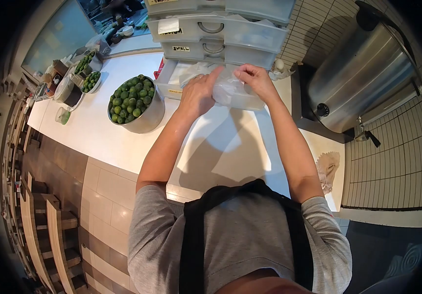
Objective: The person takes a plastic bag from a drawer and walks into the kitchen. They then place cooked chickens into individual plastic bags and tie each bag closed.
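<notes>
An open bottom drawer (247, 102) of a plastic drawer unit holds crumpled translucent plastic bags (225, 90). My left hand (199, 94) is over the drawer's left part, against the bags, with its index finger stretched out; its other fingertips are partly hidden. To its right, my right hand (255, 80) pinches a thin piece of the plastic bags between thumb and fingers. A label (180, 48) reading "SMALL" is on the closed drawer above.
A metal pot (148, 117) of green citrus fruits (130, 100) stands on the white counter (123, 147), left of the drawers. Farther left are a plate (92, 83) and containers of green fruit. A large steel dispenser (355, 73) and a crumpled cloth (327, 169) are at right.
</notes>
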The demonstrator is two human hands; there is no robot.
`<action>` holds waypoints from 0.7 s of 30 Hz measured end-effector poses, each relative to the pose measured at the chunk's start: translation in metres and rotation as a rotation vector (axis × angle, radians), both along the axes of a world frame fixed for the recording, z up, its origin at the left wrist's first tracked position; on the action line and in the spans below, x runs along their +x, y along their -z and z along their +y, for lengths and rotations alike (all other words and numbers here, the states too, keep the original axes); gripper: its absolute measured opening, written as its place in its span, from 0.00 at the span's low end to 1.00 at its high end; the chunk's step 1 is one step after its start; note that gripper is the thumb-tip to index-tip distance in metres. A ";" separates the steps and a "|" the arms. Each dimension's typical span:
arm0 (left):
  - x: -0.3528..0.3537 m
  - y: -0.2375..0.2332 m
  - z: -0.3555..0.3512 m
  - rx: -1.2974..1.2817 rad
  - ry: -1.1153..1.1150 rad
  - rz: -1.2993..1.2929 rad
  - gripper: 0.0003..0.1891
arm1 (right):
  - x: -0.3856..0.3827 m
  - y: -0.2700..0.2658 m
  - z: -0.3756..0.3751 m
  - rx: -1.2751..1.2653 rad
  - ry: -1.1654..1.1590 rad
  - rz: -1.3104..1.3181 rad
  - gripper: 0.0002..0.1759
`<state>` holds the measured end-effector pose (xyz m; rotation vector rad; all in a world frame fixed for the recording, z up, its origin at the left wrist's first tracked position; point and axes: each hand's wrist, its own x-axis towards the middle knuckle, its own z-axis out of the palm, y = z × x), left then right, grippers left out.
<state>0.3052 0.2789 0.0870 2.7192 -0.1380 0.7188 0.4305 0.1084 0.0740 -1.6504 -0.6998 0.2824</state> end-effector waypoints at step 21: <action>-0.051 -0.010 0.069 -0.078 -0.109 -0.564 0.15 | -0.012 -0.014 0.011 -0.896 -0.213 -0.404 0.54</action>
